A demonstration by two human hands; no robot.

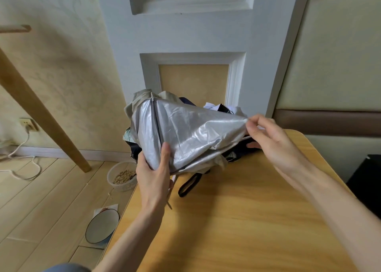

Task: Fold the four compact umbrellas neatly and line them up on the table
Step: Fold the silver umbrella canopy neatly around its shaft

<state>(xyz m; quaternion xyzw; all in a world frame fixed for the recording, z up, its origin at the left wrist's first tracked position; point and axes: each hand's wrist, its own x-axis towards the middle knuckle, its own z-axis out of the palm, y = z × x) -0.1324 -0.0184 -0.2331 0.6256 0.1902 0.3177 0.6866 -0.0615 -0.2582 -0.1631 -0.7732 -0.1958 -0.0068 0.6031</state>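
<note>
Silver umbrella (191,131) is half collapsed and held just above the far end of the table (237,220), at about 12 o'clock from the person. Left hand (153,174) grips the bunched lower end at the canopy's 7 o'clock, thumb laid over the silver lining. Right hand (268,139) pinches the canopy edge at 3 o'clock and the panel between the hands is stretched taut.

The other umbrellas (218,106) sit in a loose heap behind and under it, against the wall. I can't count them. None is folded or lined up yet.

Risks as I see them:
- The lining looks slick. A harder pull likely slips it out of the pinch and the pleat is lost.
- A thin rib (155,117) runs under the taut fabric. A sideways tug could bend it.
- The black strap (188,185) trails on the table at 6 o'clock of the umbrella and could get trapped in the roll.
- The heap is close to the table's left edge. A nudge could drop one towards the bowl (121,179) on the floor.
</note>
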